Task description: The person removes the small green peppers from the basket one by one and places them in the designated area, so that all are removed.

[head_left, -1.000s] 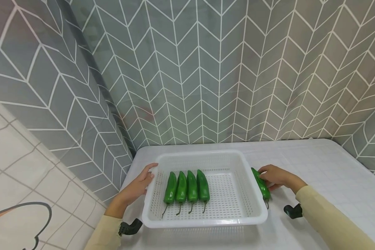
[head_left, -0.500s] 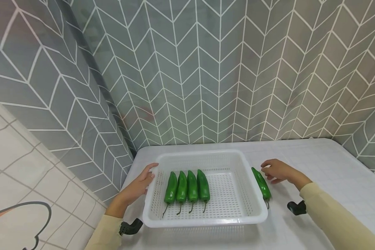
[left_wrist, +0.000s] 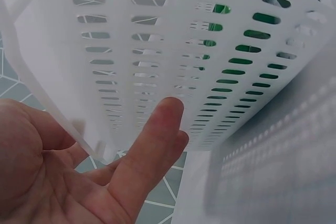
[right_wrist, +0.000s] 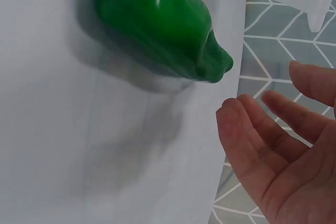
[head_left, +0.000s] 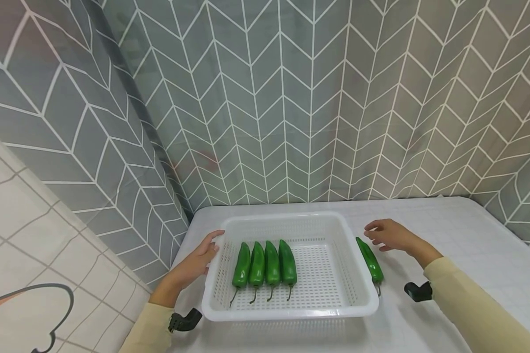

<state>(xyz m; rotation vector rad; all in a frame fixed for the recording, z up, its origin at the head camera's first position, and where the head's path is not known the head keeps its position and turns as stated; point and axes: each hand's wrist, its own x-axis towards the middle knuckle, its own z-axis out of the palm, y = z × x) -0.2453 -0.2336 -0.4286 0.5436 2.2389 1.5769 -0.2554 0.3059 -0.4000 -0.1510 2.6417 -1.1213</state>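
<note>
A white perforated plastic basket [head_left: 287, 313] stands on the table, with several green chili peppers [head_left: 271, 264] lying side by side in its left half, stems toward me. My left hand [head_left: 196, 259] holds the basket's left rim; in the left wrist view, fingers [left_wrist: 165, 124] lie under the rim by the slotted wall. Outside the right wall, one more green chili pepper [head_left: 370, 261] lies on the table. My right hand [head_left: 390, 235] hovers just beyond and right of that pepper, fingers loosely bent and holding nothing. A gap separates hand and pepper [right_wrist: 163, 24] in the right wrist view.
The white-covered table [head_left: 459, 245] extends right of the basket. A grey curtain [head_left: 291, 108] with white zigzag lines hangs behind the table's far edge and along the left. Black wrist cameras [head_left: 185, 321] sit below both hands.
My right hand has let go of the pepper outside the basket and lifted up and away from it. That pepper stays in place. My left hand has kept its spot on the rim.
</note>
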